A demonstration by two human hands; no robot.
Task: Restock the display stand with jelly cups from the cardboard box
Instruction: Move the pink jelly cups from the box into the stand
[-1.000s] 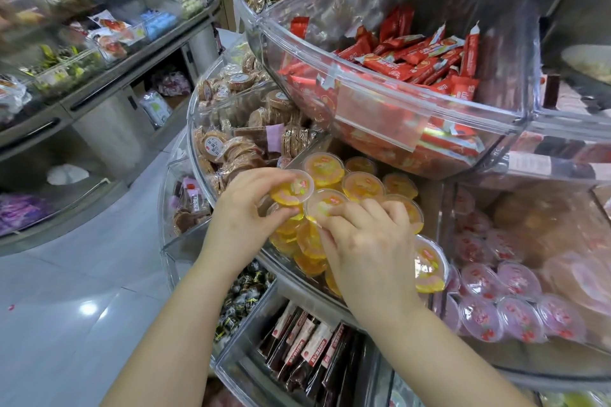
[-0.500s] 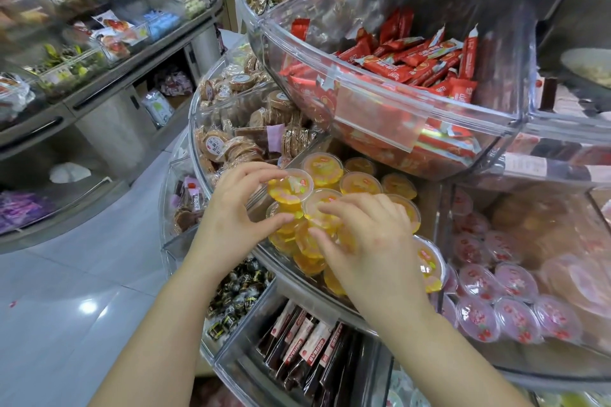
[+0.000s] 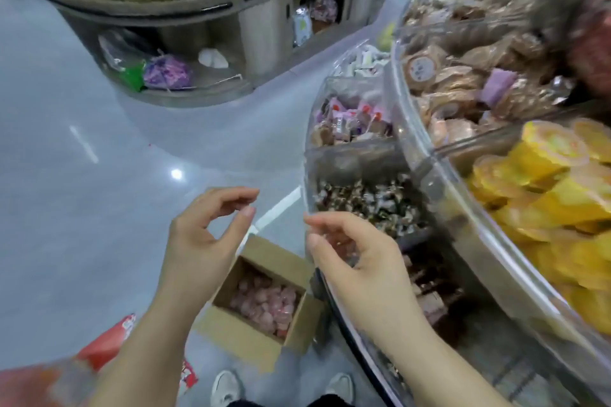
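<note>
Cardboard box (image 3: 261, 334) sitting on floor (image 3: 66, 175), left of display stand (image 3: 429, 175); jelly cups (image 3: 264, 304) lying inside; shoes (image 3: 228, 387) standing just before it.

You're in a retail snack shop: clear tiered display stand (image 3: 429, 155) w/ bulk sweets, jelly cups (image 3: 542, 195), second stand (image 3: 205, 10) opposite, stock box (image 3: 261, 301) on floor.

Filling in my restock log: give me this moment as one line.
left hand: empty, fingers loosely curled | right hand: empty, same | both above cardboard box of pink jelly cups on floor | yellow jelly cups in stand
</note>
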